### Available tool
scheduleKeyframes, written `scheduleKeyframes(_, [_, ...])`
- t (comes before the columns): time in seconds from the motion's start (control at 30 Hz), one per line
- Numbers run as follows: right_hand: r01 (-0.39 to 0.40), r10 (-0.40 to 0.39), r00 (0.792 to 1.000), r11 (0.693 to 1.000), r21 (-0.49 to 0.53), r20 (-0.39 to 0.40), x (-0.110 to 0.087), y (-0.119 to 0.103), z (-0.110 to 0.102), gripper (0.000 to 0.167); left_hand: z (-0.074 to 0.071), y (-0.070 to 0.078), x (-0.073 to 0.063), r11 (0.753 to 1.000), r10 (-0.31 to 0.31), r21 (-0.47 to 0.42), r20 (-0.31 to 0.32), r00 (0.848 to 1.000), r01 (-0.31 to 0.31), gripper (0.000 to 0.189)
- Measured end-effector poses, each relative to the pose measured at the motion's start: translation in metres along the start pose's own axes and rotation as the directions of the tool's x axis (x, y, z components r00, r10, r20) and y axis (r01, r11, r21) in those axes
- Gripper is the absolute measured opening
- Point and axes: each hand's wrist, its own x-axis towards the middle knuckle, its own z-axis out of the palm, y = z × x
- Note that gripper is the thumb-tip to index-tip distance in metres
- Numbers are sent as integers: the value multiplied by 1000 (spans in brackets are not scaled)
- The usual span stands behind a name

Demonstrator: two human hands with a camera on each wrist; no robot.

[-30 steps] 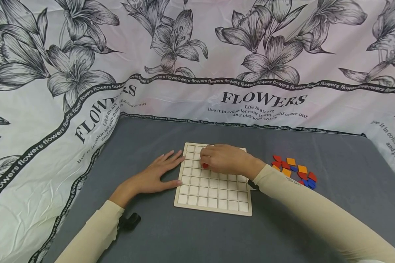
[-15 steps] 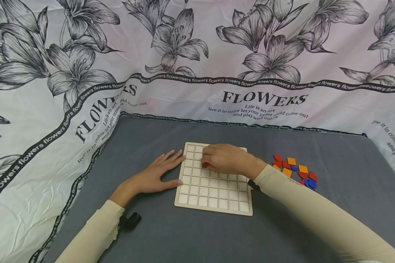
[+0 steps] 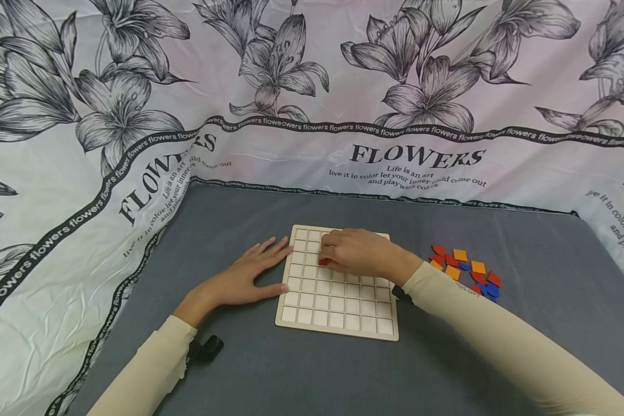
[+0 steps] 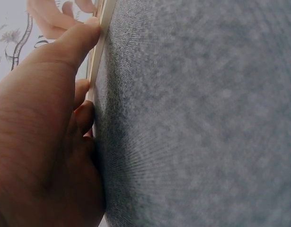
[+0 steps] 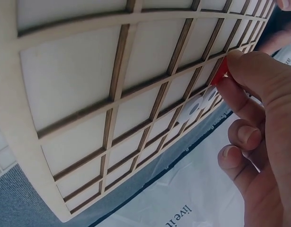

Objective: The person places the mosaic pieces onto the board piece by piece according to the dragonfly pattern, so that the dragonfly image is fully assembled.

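Observation:
A pale wooden grid board (image 3: 335,335) with square cells lies on the grey cloth in the head view. My right hand (image 3: 364,252) is over its upper part, pinching a small red piece (image 3: 324,262) between thumb and finger. The right wrist view shows this red piece (image 5: 219,72) set against a cell, its outline partly covered by the fingertips. Beside it, two whitish shapes with grey round centres (image 5: 193,108) show in cells. My left hand (image 3: 247,277) lies flat with fingers spread, its thumb and fingertips touching the board's left edge.
To the right of the board lie several loose flat pieces: orange squares (image 3: 460,255), red pieces with a curved side (image 3: 493,279) and blue ones (image 3: 493,277). My right forearm (image 3: 478,312) passes in front of them. A flower-print cloth (image 3: 291,156) stands behind and at the sides.
My right hand has shifted very slightly to the right with the red piece still pinched. The left hand and the board stay essentially where they were.

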Motion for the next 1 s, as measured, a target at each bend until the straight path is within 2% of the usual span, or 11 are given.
scheduleKeyframes(0.27, [-12, 12, 1000, 999, 38, 2, -1, 0, 1, 11, -1, 0, 0, 1000, 10, 0, -4, 1000, -10, 86])
scheduleKeyframes(0.43, [-8, 10, 1000, 997, 79, -25, -6, 1, -2, 14, 0, -1, 1, 1000, 12, 5, -5, 1000, -12, 86])
scheduleKeyframes(0.5, [-30, 34, 999, 993, 111, -36, -12, 2, -9, 18, 0, -1, 1, 1000, 16, 9, -6, 1000, -16, 86])
scheduleKeyframes(0.6, [-110, 119, 992, 979, 170, -44, -28, 8, -27, 25, 2, -2, 3, 1000, 16, 16, -3, 1000, -16, 87])
scheduleKeyframes(0.8, [-317, 334, 942, 916, 245, -33, -74, 22, -64, 28, 0, 0, 2, 1000, 14, 6, -8, 1000, -14, 87])
scheduleKeyframes(1.0, [-450, 466, 885, 857, 253, -4, -121, 26, -79, 27, -1, 1, 0, 1000, 25, 0, -5, 1000, -25, 87])
